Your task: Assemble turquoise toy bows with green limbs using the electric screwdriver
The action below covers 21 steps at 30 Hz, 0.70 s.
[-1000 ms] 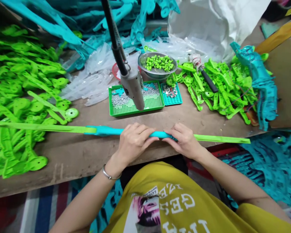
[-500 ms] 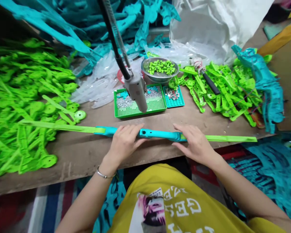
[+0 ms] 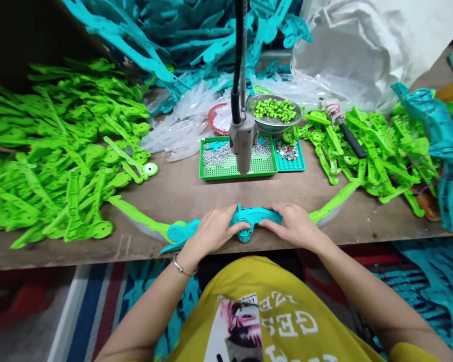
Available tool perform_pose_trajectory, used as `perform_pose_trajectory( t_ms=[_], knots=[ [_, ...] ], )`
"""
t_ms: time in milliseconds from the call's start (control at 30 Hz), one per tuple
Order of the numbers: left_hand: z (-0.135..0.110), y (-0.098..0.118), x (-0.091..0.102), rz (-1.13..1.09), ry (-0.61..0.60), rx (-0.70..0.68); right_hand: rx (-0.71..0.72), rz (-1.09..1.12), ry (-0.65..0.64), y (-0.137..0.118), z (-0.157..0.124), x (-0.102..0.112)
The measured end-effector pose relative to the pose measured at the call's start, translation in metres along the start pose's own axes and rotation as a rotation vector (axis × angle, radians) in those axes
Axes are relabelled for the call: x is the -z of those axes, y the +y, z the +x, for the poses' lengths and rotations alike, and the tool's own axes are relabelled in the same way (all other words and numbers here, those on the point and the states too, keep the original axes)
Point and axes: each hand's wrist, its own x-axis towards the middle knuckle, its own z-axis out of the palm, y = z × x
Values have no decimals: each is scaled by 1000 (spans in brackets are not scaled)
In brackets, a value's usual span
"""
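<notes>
A toy bow [image 3: 249, 217] with a teal middle grip and green limbs lies flat on the wooden table [image 3: 196, 188] near its front edge. My left hand [image 3: 211, 232] grips the teal grip's left part, fingers curled over it. My right hand [image 3: 294, 223] holds the right part of the grip, fingers wrapped on it. The green limbs [image 3: 334, 200] curve away from me on both sides. A grey electric screwdriver [image 3: 242, 141] hangs on a cable just beyond the bow.
Behind the screwdriver sit a green tray [image 3: 234, 161] of screws, a small teal tray [image 3: 290, 153] and a metal bowl [image 3: 274, 110] of green pieces. Heaps of green parts [image 3: 60, 146] lie left and right [image 3: 377, 146]. Teal parts [image 3: 173, 35] and a white sack [image 3: 362, 45] fill the back.
The bow has been turned from edge-on to lying flat, so its curved limbs show. Both hands moved closer together onto the teal grip. The camera view shifted left.
</notes>
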Motion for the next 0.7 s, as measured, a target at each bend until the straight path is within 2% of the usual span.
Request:
perform_pose_trajectory(
  t_ms=[300, 467, 533, 633, 700],
  knots=[
    [-1, -12, -16, -165, 85, -32, 32, 52, -98, 15, 13, -1],
    [-4, 1, -19, -67, 126, -97, 90, 139, -156, 19, 20, 1],
    [-3, 11, -20, 8, 145, -64, 111, 163, -80, 21, 31, 10],
    [2, 22, -25, 58, 153, 6, 130, 142, 187, 26, 61, 31],
    [5, 23, -29, 42, 154, 31, 168, 81, 317, 28, 88, 45]
  ],
)
